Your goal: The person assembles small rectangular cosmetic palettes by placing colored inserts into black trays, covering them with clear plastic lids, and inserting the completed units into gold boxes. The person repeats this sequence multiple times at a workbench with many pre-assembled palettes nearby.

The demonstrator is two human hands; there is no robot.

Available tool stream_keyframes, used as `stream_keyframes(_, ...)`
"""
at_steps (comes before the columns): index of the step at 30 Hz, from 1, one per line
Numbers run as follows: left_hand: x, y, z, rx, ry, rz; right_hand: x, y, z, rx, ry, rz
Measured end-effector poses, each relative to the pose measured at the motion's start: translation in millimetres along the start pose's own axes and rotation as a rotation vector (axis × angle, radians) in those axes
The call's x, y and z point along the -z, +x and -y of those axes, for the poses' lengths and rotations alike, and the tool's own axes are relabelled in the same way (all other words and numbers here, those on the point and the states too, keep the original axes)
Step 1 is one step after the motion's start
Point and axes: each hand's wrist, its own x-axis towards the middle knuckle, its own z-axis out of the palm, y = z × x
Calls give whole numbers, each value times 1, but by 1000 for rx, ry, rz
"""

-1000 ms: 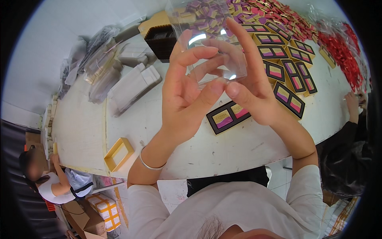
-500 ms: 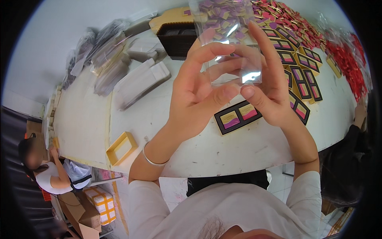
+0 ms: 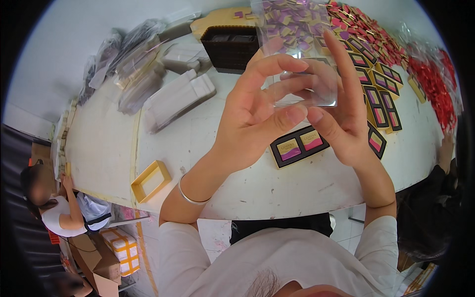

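Clear sleeve [image 3: 320, 91] is held near squares [image 3: 290, 149] bearing lettering.

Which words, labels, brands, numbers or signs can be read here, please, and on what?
I'm leaving wording and brands uncopied; here is where print shows.
Purple-and-gold piece, left in the near black tray: lettering visible.
Pink-and-gold piece beside it: lettering visible.
Boxed pieces farther right: too small to read.
Loose heap: too small to read.
Clear plastic sleeve: no print visible.
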Motion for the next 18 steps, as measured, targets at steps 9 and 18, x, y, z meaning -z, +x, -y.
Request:
stream_keyframes(9, -2, -1, -4, 53, -3, -30, -4, -1, 4, -68, 11, -26)
stream_keyframes(18, -2, -3, -2, 49, 4, -27, -4, -7, 1, -33, -72, -52)
